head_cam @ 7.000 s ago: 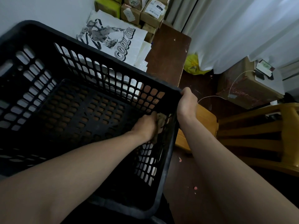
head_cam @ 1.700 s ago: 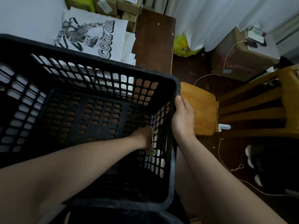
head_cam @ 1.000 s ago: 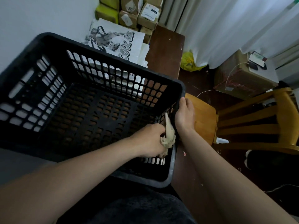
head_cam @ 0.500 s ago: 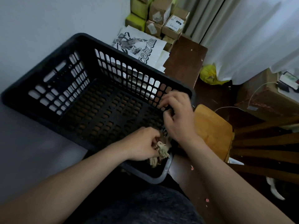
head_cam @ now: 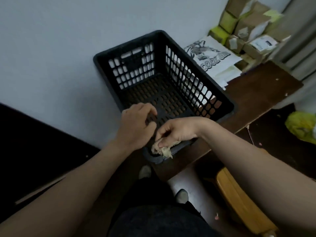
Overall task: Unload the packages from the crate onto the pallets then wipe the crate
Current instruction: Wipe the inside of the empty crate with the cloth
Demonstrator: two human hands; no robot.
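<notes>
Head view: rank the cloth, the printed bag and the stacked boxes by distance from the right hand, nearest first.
1. cloth, pinched in the right hand at the crate near rim.
2. printed bag, beyond the crate's far side.
3. stacked boxes, back right corner.

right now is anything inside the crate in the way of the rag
Nothing visible. The crate is empty inside. The right hand pinches the rag against the near rim, and the left hand curls over the left wall beside it.

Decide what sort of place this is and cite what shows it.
Probably a home room used for storing parcels: labelled cardboard boxes stacked in the corner, a black crate, a curtain.
</notes>
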